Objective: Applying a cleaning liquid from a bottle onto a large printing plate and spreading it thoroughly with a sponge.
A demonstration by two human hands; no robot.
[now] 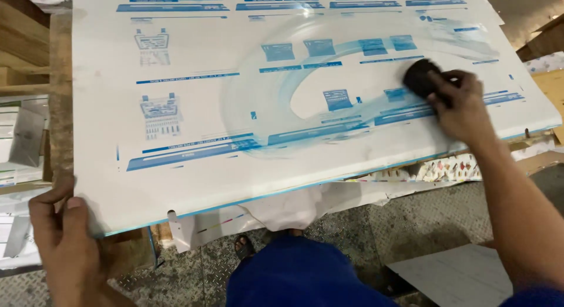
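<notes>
The large printing plate (194, 60) looks like thin sheet metal with a smooth, matt white coating, its blue print smeared into wet, glossy swirls where the dark, soft sponge-like pad (420, 77) under the right hand (461, 104) touches it. The left hand (61, 236) grips the plate's thin edge above rough bare wood (60, 78). Below lie crumpled printed paper (440, 168) and a dull, embossed metal tread floor (399, 225).
</notes>
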